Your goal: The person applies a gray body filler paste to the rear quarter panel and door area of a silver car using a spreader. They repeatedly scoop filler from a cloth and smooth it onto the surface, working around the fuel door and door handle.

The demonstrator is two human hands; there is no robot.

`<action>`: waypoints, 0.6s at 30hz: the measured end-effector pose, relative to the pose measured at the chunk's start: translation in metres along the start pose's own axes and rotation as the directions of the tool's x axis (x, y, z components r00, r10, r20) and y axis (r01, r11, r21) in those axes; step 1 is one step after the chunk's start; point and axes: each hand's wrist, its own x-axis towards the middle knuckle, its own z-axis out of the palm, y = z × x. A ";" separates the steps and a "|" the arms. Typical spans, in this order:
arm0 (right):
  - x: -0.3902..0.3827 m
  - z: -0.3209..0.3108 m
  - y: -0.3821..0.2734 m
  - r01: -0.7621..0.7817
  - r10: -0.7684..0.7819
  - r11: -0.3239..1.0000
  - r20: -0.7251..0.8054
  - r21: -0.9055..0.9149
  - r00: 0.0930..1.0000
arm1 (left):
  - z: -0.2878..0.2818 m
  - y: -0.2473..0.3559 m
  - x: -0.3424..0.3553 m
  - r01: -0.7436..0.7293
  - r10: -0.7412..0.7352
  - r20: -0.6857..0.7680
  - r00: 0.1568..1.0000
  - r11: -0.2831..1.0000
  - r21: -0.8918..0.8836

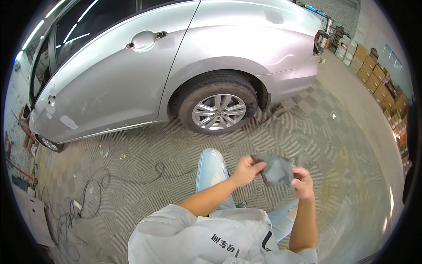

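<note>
My left hand pinches the left edge of a dark grey sheet, which looks like sandpaper with a paler, dusty middle. At its right edge my right hand grips the same sheet, fingers curled round it. The sheet is stretched between both hands above my bent knees, slightly blurred. Beyond it stands a silver car, its rear wheel closest to my hands. Bare recesses flank the rear door's handle area, and dull scuffed patches mark the doors and rear panel.
A thin hose or cable runs across the ribbed floor tiles and tangles at the left. A pale panel leans at the lower left. Cardboard boxes are stacked along the right wall. Small scraps lie on the floor.
</note>
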 end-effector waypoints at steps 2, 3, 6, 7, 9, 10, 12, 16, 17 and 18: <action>0.020 -0.007 -0.009 -0.106 0.121 0.962 0.048 -0.251 0.991 | -0.014 0.015 0.014 -0.066 0.073 -0.123 0.990 0.996 0.060; 0.026 -0.013 -0.013 -0.160 0.178 0.901 0.007 -0.403 0.984 | -0.023 0.023 0.023 -0.026 0.065 -0.209 0.976 0.983 0.183; 0.041 -0.034 -0.014 -0.111 0.142 0.311 -0.069 -0.944 0.987 | -0.034 0.041 0.041 -0.262 0.239 -0.210 0.948 0.961 -0.092; 0.046 -0.040 -0.011 -0.099 0.006 0.303 -0.102 -0.948 0.995 | -0.036 0.046 0.046 -0.291 0.262 -0.188 0.947 0.945 -0.148; 0.058 -0.046 -0.002 -0.130 -0.220 0.269 -0.193 -0.954 0.956 | -0.029 0.050 0.058 -0.228 0.192 -0.204 0.960 0.958 -0.172; 0.069 -0.046 0.004 -0.160 -0.315 0.273 -0.246 -0.949 0.917 | -0.023 0.049 0.065 -0.156 0.112 -0.225 0.968 0.970 -0.188; 0.088 -0.050 0.010 -0.161 -0.458 0.263 -0.270 -0.951 0.847 | -0.010 0.044 0.076 -0.041 -0.030 -0.268 0.963 0.967 -0.253; 0.124 -0.063 0.026 -0.073 -0.582 0.175 -0.162 -0.982 0.797 | 0.001 0.028 0.114 0.048 -0.201 -0.379 0.904 0.926 -0.376; 0.132 -0.070 0.032 -0.056 -0.585 0.160 -0.140 -0.986 0.798 | -0.002 0.028 0.130 0.000 -0.185 -0.448 0.875 0.924 -0.381; 0.139 -0.078 0.038 -0.066 -0.592 0.127 -0.129 -0.990 0.796 | -0.008 0.031 0.142 -0.021 -0.201 -0.511 0.836 0.918 -0.396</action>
